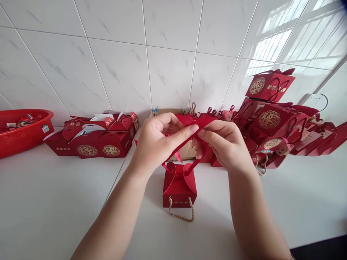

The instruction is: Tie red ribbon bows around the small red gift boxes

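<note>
A small red gift box [179, 186] with a twisted rope handle [181, 218] stands on the white surface in front of me. Red ribbon [193, 161] runs up from its top flaps to both hands. My left hand [166, 139] pinches the ribbon between thumb and fingers, just above and behind the box. Close beside it on the right, my right hand [223, 141] pinches the same ribbon, the thumbs almost meeting. The ribbon is crossed between the fingertips; how it loops behind the fingers is partly hidden.
On the left, red boxes [93, 139] with raised flaps stand in a group beside a red plastic basin [25, 133] holding small packets. A cardboard box [187, 151] sits behind my hands. To the right, finished-looking red boxes [271, 119] are stacked against the tiled wall [170, 68].
</note>
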`<state>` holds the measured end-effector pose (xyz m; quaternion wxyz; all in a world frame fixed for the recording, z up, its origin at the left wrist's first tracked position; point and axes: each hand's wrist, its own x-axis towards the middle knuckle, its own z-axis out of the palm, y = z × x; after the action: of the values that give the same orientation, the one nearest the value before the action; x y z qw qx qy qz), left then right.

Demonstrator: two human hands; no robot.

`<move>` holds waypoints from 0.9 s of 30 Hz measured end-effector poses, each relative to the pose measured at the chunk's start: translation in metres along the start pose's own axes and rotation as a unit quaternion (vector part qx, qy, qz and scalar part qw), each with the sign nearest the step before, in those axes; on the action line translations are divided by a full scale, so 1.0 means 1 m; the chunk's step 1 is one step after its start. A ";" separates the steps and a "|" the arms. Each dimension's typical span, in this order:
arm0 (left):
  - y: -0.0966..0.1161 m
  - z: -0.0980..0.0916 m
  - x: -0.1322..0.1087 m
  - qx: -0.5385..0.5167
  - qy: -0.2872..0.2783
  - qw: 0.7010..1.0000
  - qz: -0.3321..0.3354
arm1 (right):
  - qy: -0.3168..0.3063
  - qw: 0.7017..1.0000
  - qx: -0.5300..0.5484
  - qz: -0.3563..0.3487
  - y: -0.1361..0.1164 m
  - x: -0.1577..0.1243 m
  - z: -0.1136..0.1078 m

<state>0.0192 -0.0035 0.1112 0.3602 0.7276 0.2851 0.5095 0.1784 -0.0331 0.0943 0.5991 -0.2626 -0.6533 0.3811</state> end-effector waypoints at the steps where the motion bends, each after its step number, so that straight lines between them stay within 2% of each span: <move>1: 0.000 0.000 0.000 0.001 0.001 1.000 0.002 | 0.005 1.000 -0.003 0.000 0.000 0.000 0.000; 9: -0.001 0.001 0.001 -0.020 0.038 0.999 0.010 | 0.011 0.999 -0.043 -0.009 -0.005 0.002 0.006; 13: -0.001 0.003 0.000 -0.049 0.068 0.996 0.041 | -0.006 1.000 -0.017 0.002 -0.004 0.004 0.006; 17: 0.001 0.003 0.000 -0.062 0.054 0.995 0.051 | -0.025 0.999 0.025 0.024 -0.002 0.004 0.005; 23: 0.006 0.005 -0.002 -0.030 0.065 0.995 0.074 | -0.023 0.999 0.040 0.022 -0.002 0.005 0.004; 27: 0.006 0.008 -0.003 -0.026 0.085 0.989 0.116 | -0.044 0.998 0.048 0.012 -0.004 0.004 0.003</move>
<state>0.0263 -0.0110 0.1126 0.2924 0.7001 0.2147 0.6150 0.1750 -0.0327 0.1003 0.5768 -0.2244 -0.6572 0.4301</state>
